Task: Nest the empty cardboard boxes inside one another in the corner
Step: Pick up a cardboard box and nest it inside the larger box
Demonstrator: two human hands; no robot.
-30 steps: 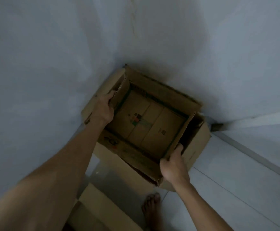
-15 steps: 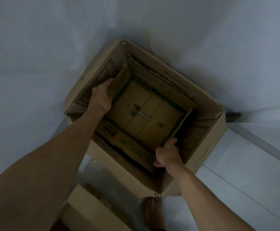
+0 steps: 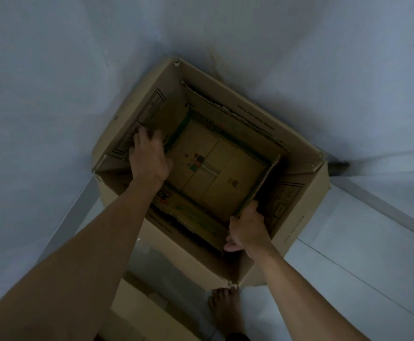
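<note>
A large open cardboard box point(image 3: 302, 207) stands in the room's corner against two pale walls. Inside it sits a smaller open box point(image 3: 215, 173) with printed marks on its taped bottom. My left hand point(image 3: 148, 156) is inside the large box at the smaller box's left flap, fingers spread and slightly blurred, touching the cardboard. My right hand point(image 3: 246, 230) grips the lower end of the smaller box's upright right flap, with the thumb on the near side. The gap between the two boxes is dark.
Another piece of cardboard point(image 3: 151, 308) lies on the floor at the bottom left, near my bare foot point(image 3: 225, 308). Pale floor tiles point(image 3: 361, 254) stretch to the right. A skirting strip point(image 3: 383, 205) runs along the right wall.
The smaller box has sunk deeper into the large one. My left hand has released the left flap and opened its fingers. My right hand has stayed on the right flap.
</note>
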